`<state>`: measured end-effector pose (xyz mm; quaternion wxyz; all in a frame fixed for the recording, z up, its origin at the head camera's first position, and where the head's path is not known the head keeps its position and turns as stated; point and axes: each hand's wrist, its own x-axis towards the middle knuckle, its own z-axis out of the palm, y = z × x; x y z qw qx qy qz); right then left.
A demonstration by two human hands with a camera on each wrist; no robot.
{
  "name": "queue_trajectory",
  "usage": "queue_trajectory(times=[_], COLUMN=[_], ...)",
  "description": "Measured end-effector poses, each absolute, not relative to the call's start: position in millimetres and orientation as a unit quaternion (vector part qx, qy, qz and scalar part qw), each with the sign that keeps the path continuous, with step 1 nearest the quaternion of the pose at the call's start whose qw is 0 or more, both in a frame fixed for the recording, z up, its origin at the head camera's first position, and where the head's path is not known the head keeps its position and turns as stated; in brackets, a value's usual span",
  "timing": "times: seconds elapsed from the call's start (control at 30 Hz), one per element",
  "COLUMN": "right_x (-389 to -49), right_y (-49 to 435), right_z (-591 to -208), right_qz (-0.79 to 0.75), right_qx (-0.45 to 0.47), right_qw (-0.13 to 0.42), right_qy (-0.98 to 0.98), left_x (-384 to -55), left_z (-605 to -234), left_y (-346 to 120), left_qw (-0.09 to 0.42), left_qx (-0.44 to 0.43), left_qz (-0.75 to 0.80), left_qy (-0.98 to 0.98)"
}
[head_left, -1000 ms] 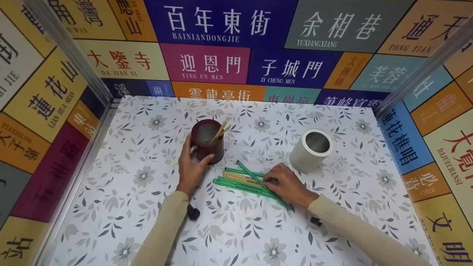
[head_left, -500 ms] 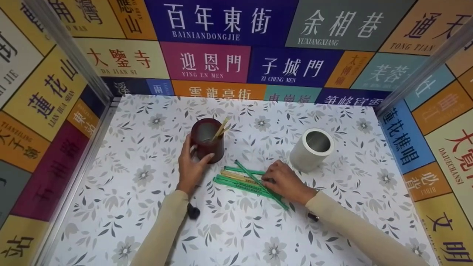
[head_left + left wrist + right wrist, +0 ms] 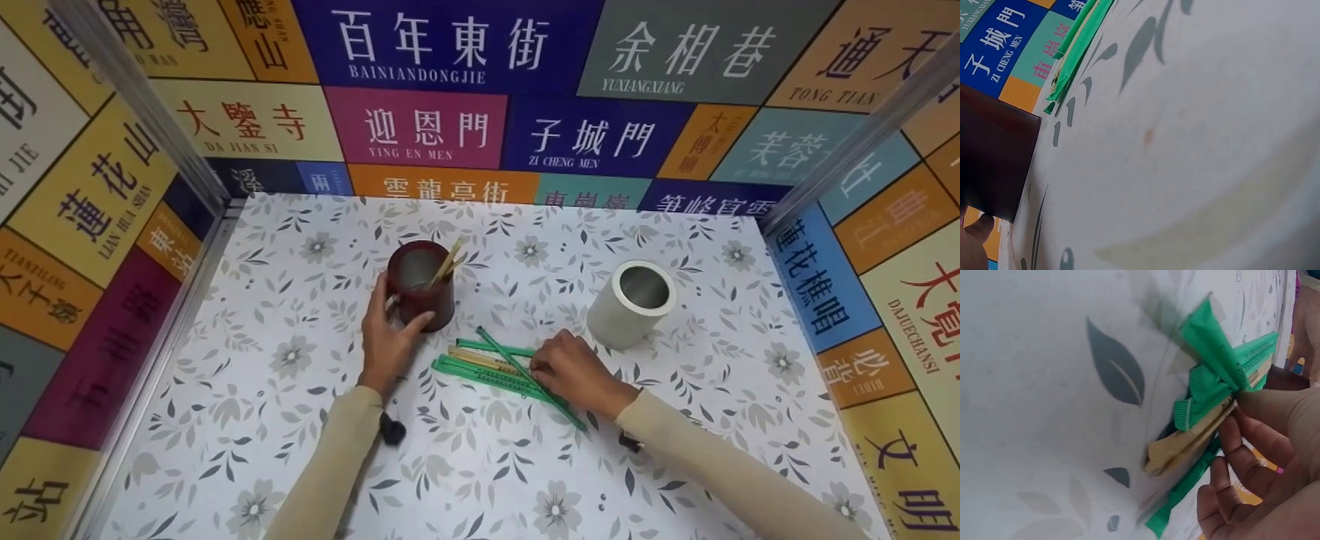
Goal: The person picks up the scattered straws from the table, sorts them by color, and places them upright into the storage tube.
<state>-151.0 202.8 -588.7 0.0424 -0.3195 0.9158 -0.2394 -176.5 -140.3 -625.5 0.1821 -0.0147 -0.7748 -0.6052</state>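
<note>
In the head view, my left hand [image 3: 388, 345] grips a dark red cup [image 3: 426, 307], thumb on its near side and fingers round its left. A couple of slim tan packets [image 3: 448, 262] lean out of the cup's right side. My right hand [image 3: 577, 371] is at the right end of a small pile of slim paper packets, tan [image 3: 480, 356] and green [image 3: 465, 367]. One green packet [image 3: 1210, 332] crosses over the others, and in the right wrist view the thumb and a fingertip pinch at that crossing. The remaining fingers curl beside the pile.
An off-white cup [image 3: 626, 319] with a metal-looking inside stands upright just beyond my right hand. The floral-patterned table [image 3: 435, 480] is bounded at the back and sides by panels [image 3: 420, 127] covered in coloured signs.
My right hand has shifted slightly left over the pile, and the crossing green packet has moved a little left with it. The left hand and dark red cup stay put.
</note>
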Motion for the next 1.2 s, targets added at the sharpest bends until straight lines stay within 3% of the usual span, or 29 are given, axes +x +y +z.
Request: queue_trajectory(times=[0.83, 1.2], right_x=[-144.5, -145.4], right_y=[193.7, 201.5], right_z=[-586.1, -581.7], right_qz=[-0.200, -0.235], right_qx=[-0.319, -0.315], right_qw=[0.030, 0.070], right_qy=[0.926, 0.917], left_x=[-177.4, -178.3], left_z=[-629.3, -629.7], left_y=[-142.6, -141.0], left_qw=[0.197, 0.190], left_qx=[-0.018, -0.015], left_qz=[-0.608, -0.605], left_qy=[-0.769, -0.773])
